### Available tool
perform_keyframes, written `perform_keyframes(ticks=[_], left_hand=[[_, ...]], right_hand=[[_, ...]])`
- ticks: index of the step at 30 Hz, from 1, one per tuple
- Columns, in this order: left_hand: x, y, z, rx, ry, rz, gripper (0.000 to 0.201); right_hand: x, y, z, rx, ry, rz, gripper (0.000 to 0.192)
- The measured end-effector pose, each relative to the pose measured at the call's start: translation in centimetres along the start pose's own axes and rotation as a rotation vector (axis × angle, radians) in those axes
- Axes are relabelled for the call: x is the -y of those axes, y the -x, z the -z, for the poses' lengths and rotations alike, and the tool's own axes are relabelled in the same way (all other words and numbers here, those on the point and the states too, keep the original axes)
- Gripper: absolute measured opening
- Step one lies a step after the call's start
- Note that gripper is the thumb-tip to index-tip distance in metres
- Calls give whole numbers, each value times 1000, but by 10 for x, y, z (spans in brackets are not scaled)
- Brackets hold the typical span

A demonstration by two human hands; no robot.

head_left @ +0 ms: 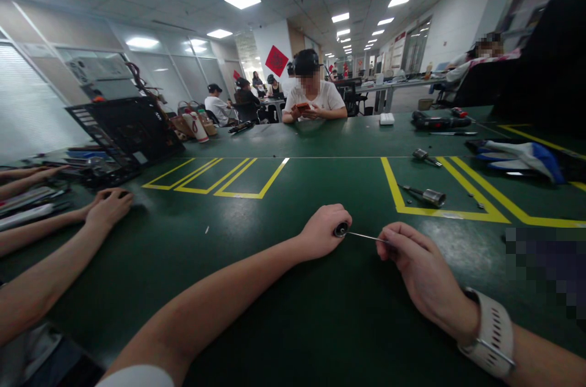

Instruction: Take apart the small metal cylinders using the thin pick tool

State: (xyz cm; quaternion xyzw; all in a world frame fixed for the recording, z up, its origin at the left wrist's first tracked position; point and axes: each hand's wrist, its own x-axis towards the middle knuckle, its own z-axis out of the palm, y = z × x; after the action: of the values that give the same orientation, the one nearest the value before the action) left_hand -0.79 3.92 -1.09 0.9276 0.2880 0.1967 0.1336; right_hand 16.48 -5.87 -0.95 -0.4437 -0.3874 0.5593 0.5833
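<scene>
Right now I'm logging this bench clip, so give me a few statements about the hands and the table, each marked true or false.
1. The left hand is closed around a small dark cylindrical part. True.
2. The right hand lies flat and empty on the table. False: its fingertips pinch a thin metal rod that runs to the dark part.
3. The right wrist wears a pale strap. True.
4. The table is red with white lines. False: it is dark green with yellow lines.
5. A co-worker's hand rests on the table to the left. True.
</scene>
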Motion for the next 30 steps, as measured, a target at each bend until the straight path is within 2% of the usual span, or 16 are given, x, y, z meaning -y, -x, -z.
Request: perform_keyframes(ticks=[11,17,20,24,27,30], left_hand=[[0,0,-2,-29,-25,56,8],[5,1,-2,-109,151,71,7],[6,1,-2,-128,245,82,5],[5,0,-2,-117,275,111,8],[4,-1,-2,-116,283,135,10],[4,-1,-3,-125,290,131,13]], right_hand=[[2,0,-2,-77,118,17,21],[2,-1,-2,-108,197,36,23],[1,-1,0,-99,189,33,22],[1,0,0,-76,67,38,20],[2,1,-1,3,7,38,18],[1,1,-3,71,48,29,17]])
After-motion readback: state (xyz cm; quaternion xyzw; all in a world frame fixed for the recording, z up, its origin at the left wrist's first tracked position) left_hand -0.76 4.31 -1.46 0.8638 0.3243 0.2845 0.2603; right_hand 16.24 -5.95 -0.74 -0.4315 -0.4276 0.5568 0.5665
